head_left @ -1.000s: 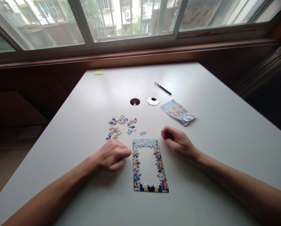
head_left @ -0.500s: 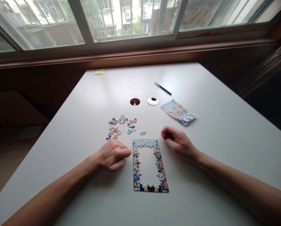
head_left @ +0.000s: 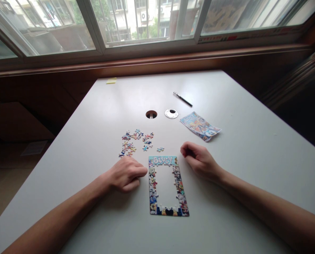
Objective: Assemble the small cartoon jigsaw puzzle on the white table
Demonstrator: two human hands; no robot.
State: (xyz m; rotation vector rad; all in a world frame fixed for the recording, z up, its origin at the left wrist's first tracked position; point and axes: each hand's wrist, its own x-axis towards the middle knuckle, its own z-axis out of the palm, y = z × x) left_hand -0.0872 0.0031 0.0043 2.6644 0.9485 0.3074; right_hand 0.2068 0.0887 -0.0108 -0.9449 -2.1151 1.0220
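A jigsaw puzzle border with "Bluey" lettering along its top lies flat on the white table, its middle showing bare tabletop. My left hand rests curled on the table just left of the border, its index fingertip close to the left edge. I see nothing in it. On the other side, beside the border's upper right corner, my right hand lies in a loose fist with no object showing. Loose puzzle pieces are scattered beyond my left hand. One piece or small joined bit sits just above the border.
A creased picture sheet lies past my right hand. Farther back are a pen, a round silver cable cover and an open cable hole. A yellow sticky note is at the table's far edge, below the windows.
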